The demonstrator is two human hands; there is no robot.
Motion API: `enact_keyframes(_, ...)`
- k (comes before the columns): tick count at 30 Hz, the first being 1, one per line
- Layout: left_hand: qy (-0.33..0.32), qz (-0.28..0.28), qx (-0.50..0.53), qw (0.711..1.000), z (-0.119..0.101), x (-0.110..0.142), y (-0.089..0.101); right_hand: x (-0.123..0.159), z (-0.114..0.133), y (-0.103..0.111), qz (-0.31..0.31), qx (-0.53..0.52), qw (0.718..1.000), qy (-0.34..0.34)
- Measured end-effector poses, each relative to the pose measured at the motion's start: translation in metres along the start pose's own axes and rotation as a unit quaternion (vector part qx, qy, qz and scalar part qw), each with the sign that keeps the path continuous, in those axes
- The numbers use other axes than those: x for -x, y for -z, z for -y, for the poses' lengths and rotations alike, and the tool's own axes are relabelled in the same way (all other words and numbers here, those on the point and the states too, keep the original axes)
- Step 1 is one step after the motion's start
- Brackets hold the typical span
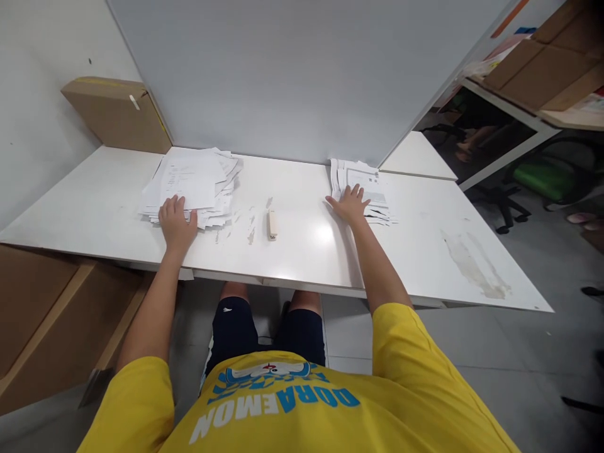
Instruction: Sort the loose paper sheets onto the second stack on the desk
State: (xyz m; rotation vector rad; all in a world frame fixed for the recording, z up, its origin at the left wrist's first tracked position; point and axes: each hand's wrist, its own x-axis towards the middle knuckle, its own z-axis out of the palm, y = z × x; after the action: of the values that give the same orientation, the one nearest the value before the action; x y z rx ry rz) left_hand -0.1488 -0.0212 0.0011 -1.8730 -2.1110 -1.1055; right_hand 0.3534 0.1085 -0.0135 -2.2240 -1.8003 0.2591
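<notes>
My left hand [177, 225] rests with its fingers apart on the near edge of a loose, uneven stack of printed papers [193, 179]. At the right, my right hand [350, 205] is spread over the near left part of a smaller stack of printed sheets [365, 182], thumb stretched out to the left. Neither hand grips anything. Between the two stacks a small cream-coloured stapler [272, 225] lies on the white table [302, 251], pointing away from me.
A closed cardboard box [116, 116] stands at the back left against a tall grey-white panel [302, 75] behind the table. Open cardboard [70, 308] sits below the left edge. At right are a green chair [542, 179] and more boxes [547, 69]. Another person's hand shows beyond the panel.
</notes>
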Motion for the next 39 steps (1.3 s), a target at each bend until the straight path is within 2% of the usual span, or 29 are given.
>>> enact_keyframes(2, 0.0, -0.002, 0.001, 1.0, 0.002, -0.001, -0.001, -0.005, 0.006, 0.001, 0.013, 0.015, 0.999, -0.032)
enact_keyframes(4, 0.0, -0.007, 0.001, 1.0, 0.003, -0.001, -0.002, -0.008, 0.003, 0.003, 0.011, 0.021, 0.999, -0.04)
enact_keyframes(9, 0.001, -0.008, 0.007, 1.0, 0.001, -0.002, -0.002, -0.003, -0.018, 0.01, 0.0, 0.001, 1.0, -0.03)
enact_keyframes(12, 0.002, -0.014, 0.005, 1.0, -0.001, 0.0, -0.002, 0.009, -0.015, 0.012, -0.011, -0.01, 1.0, -0.002)
enact_keyframes(15, -0.012, -0.016, -0.011, 1.0, -0.001, 0.001, -0.002, 0.03, 0.005, 0.011, -0.058, -0.057, 0.995, 0.063)
enact_keyframes(19, -0.044, -0.023, -0.044, 0.998, 0.002, 0.001, 0.002, 0.072, 0.06, 0.012, -0.077, -0.199, 0.962, 0.17)
enact_keyframes(21, -0.053, -0.041, -0.033, 0.997, 0.001, 0.002, 0.006, 0.097, 0.094, 0.012, -0.044, -0.303, 0.931, 0.198)
enact_keyframes(23, -0.064, -0.065, 0.003, 0.996, -0.006, 0.008, 0.01, 0.123, 0.13, 0.008, 0.039, -0.429, 0.886, 0.173)
enact_keyframes(25, -0.099, -0.062, 0.046, 0.992, -0.016, 0.021, 0.015, 0.147, 0.16, 0.004, 0.171, -0.555, 0.805, 0.117)
enact_keyframes(27, -0.16, -0.007, 0.078, 0.984, -0.028, 0.039, 0.023, 0.166, 0.182, -0.001, 0.299, -0.633, 0.712, 0.055)
enact_keyframes(28, -0.198, 0.036, 0.086, 0.976, -0.034, 0.048, 0.027, 0.174, 0.189, -0.002, 0.341, -0.654, 0.674, 0.031)
enact_keyframes(29, -0.238, 0.081, 0.09, 0.964, -0.039, 0.057, 0.033, 0.181, 0.192, -0.003, 0.363, -0.667, 0.65, 0.011)
enact_keyframes(30, -0.277, 0.125, 0.092, 0.948, -0.045, 0.065, 0.039, 0.186, 0.193, -0.003, 0.366, -0.677, 0.639, -0.003)
enact_keyframes(31, -0.314, 0.165, 0.097, 0.93, -0.049, 0.072, 0.045, 0.19, 0.189, -0.002, 0.353, -0.685, 0.637, -0.012)
enact_keyframes(33, -0.371, 0.223, 0.112, 0.894, -0.056, 0.079, 0.058, 0.198, 0.174, 0.001, 0.291, -0.7, 0.651, -0.027)
enact_keyframes(35, -0.388, 0.244, 0.122, 0.88, -0.058, 0.074, 0.065, 0.207, 0.15, 0.007, 0.205, -0.71, 0.672, -0.039)
enact_keyframes(37, -0.356, 0.225, 0.107, 0.901, -0.052, 0.054, 0.063, 0.216, 0.121, 0.014, 0.116, -0.716, 0.687, -0.048)
enact_keyframes(39, -0.284, 0.187, 0.072, 0.938, -0.039, 0.02, 0.053, 0.228, 0.094, 0.022, 0.043, -0.716, 0.695, -0.055)
